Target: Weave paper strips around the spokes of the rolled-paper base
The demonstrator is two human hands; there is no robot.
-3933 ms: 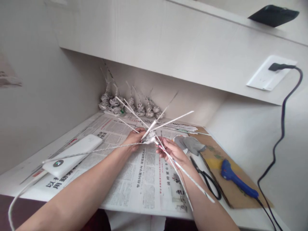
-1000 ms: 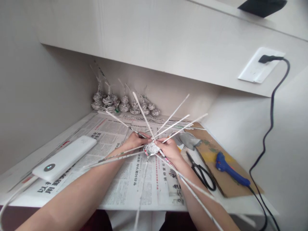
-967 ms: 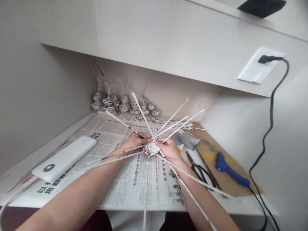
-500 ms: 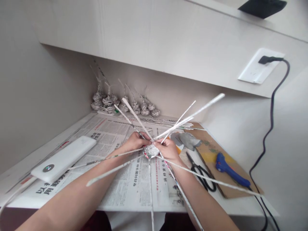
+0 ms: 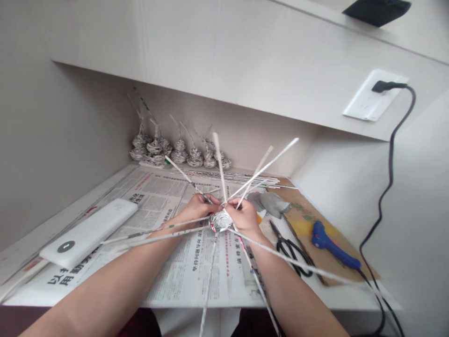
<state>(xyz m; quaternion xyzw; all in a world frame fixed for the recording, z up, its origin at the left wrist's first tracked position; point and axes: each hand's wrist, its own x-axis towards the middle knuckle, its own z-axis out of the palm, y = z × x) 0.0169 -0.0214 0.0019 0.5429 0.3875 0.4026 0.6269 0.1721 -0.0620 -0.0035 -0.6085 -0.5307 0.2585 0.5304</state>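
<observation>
A small round weave of rolled paper (image 5: 220, 220) sits between my hands over the newspaper, with several long paper sticks (image 5: 261, 171) fanning out from it on all sides. My left hand (image 5: 202, 206) is closed, pinching the far left rim of the weave with thumb and fingertips. At the far right rim, my right hand (image 5: 243, 215) is closed too, its thumb and fingers pressed on the weave where sticks cross. The two thumbs almost meet at the far edge. Exactly which stick each fingertip grips is too small to tell.
Several woven paper gourds (image 5: 178, 150) stand along the back wall, with loose paper sticks (image 5: 245, 177) in front. Right: black scissors (image 5: 291, 248), a grey cloth (image 5: 270, 203), a blue glue gun (image 5: 331, 245) on cardboard (image 5: 301, 215). Left: a white power bank (image 5: 91, 229) on newspaper (image 5: 182, 262).
The weave has turned slightly in my hands, and its sticks have swung: an upper one now stands nearly upright, and a lower one leans left. Both hands keep their grip.
</observation>
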